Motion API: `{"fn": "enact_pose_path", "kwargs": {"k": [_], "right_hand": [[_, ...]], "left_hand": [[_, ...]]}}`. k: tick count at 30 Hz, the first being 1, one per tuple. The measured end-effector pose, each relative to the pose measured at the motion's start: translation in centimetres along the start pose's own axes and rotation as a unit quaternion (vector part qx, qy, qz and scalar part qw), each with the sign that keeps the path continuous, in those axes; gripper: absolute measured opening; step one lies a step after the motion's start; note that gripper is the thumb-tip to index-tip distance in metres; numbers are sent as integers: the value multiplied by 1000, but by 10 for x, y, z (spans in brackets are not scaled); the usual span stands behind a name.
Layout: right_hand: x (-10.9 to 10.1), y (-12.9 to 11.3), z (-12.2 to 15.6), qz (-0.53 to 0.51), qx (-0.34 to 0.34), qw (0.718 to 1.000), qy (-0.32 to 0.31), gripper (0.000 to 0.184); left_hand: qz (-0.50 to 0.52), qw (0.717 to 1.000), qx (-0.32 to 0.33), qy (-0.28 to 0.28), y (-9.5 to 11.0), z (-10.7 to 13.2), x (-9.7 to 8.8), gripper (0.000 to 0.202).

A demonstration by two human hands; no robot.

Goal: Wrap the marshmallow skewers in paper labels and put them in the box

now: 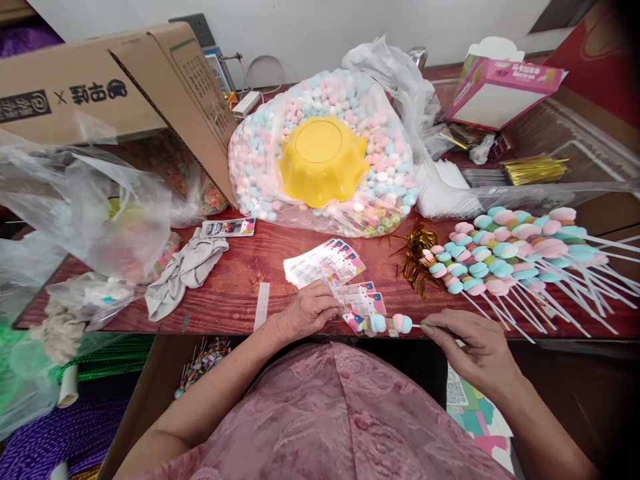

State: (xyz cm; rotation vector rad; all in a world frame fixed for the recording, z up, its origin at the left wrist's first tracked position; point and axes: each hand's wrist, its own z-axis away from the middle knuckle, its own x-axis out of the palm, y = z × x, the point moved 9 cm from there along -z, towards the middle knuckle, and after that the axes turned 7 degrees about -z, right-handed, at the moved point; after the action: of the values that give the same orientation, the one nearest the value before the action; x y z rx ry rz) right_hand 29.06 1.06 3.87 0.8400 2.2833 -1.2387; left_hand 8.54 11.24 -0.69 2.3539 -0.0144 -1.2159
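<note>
My right hand (470, 347) pinches the white stick of a marshmallow skewer (403, 324) at the table's front edge. Its pink and blue marshmallows point left, toward my other hand. My left hand (311, 311) is closed, fingertips together on a small clear printed bag (354, 321) at the skewer's far end. Whether the skewer's tip is inside that bag I cannot tell. Just beyond my left hand lie a fanned stack of printed bags (325, 263) and a few more bags (363, 299). Many finished-looking marshmallow skewers (500, 250) are piled on the right, sticks toward me.
A yellow scalloped bowl (320, 160) rests upside down on a big bag of marshmallows (255, 160). Cardboard box (165, 100) at left, grey cloth (187, 273) before it. Gold tinsel (420, 257) touches the skewer pile; gold twist ties (535, 170) and a pink box (505, 90) stand behind.
</note>
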Motion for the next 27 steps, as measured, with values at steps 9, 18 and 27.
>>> {"fn": "enact_pose_path", "kwargs": {"k": [9, 18, 27], "right_hand": [[15, -11, -5, 30, -16, 998, -46, 10], [6, -16, -11, 9, -3, 999, 39, 16], [23, -26, -17, 5, -23, 999, 41, 14]], "left_hand": [[-39, 998, 43, -2, 10, -3, -3, 19], [-27, 1000, -13, 9, -1, -5, -18, 16], [-64, 994, -45, -72, -4, -14, -10, 39]]}}
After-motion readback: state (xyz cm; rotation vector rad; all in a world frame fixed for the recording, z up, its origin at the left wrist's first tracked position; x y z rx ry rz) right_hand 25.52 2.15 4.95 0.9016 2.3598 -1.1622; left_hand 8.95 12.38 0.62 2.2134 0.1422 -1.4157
